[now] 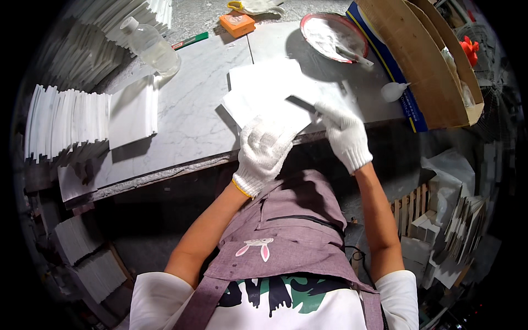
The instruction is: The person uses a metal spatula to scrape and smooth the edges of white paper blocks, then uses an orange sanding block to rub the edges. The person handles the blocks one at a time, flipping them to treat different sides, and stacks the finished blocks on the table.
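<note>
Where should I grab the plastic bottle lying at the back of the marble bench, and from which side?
Take the plastic bottle around its clear middle, coming down from above. It lies on its side with the cap pointing to the back left, so its rounded body faces up; the stacked white tiles crowd its left side.

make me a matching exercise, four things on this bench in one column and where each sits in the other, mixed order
Things:
1. bottle
2. red bowl
3. orange box
4. white tile

Places:
A. far right of the bench, a tool resting in it
B. under both gloved hands, at the near edge
C. far left, lying on its side
D. far edge, between bottle and bowl

Pairs: 1-C, 2-A, 3-D, 4-B
</note>
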